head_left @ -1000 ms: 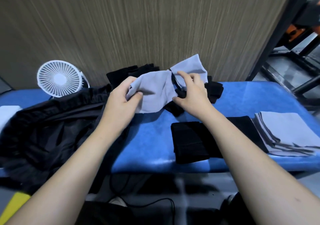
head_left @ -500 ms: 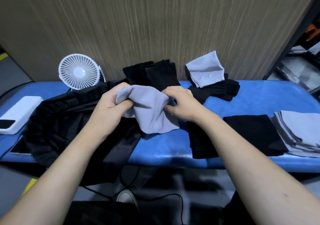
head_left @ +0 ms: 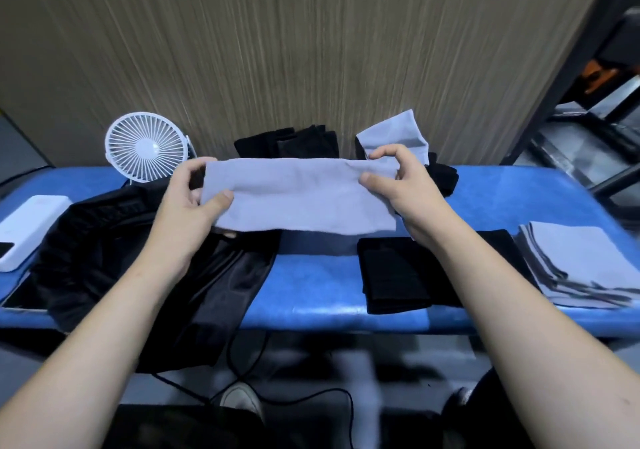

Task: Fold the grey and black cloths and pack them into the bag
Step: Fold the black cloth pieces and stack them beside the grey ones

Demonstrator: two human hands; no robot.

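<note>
Half a second ago the grey cloth [head_left: 301, 199] was a bunched wad between the two hands; now it is drawn out flat into a wide band held above the blue surface [head_left: 519, 199], in front of the white fan [head_left: 147, 151] and off to the fan's right. The left hand [head_left: 188, 203] pinches the band's left end, thumb on the near face and fingers behind it; the right hand [head_left: 398, 189] pinches the right end near the top corner, thumb below and curled fingers over the upper edge. The cloth's long axis runs left to right, from one hand straight to the other, so each hand sits at one short end and neither is nearer the middle. That line is what the next fold probably turns on: bringing one end across to meet the other would halve the length. The black bag [head_left: 114, 261] lies slumped in front of the fan, under the left forearm and draping over the surface's near edge. Well to the fan's right, folded black cloths [head_left: 394, 275] sit beneath the right forearm, with a stack of folded grey cloths [head_left: 581, 261] further right again. Unfolded black cloths [head_left: 291, 144] and another loose grey cloth [head_left: 394, 133] wait against the back wall, right of the fan.
</note>
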